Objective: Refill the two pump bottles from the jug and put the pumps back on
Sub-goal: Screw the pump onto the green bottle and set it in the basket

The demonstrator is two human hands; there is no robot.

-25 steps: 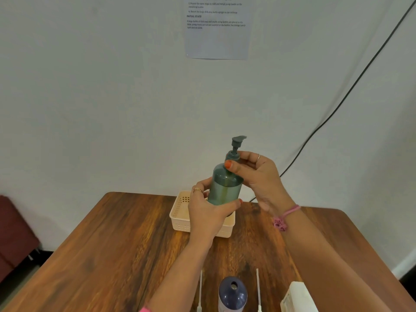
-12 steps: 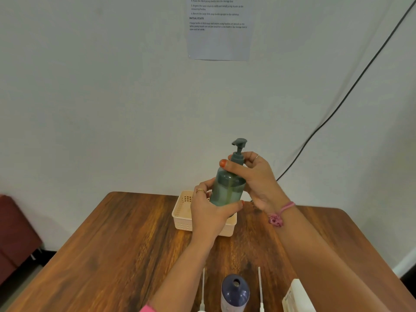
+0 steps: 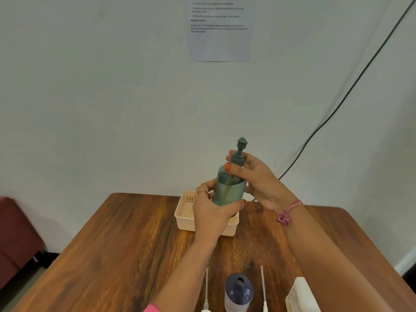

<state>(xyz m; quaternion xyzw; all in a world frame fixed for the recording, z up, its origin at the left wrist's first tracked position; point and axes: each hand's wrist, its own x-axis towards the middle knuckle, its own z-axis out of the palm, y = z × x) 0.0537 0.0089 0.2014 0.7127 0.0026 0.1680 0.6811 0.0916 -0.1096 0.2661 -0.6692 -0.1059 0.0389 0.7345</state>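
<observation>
Left hand (image 3: 210,212) grips green bottle (image 3: 228,191), held above basket (image 3: 186,218) over the surface | right hand (image 3: 254,174) pinches pump collar (image 3: 236,159) | hold the body steady, twist collar snug, keep it upright | blue bottle (image 3: 238,291) waits uncapped.

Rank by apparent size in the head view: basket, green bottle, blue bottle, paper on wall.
1. Paper, though cut off at the top.
2. Basket, partly hidden by the left hand.
3. Green bottle.
4. Blue bottle, but cropped and nearer the camera, so unsure against green.
</observation>
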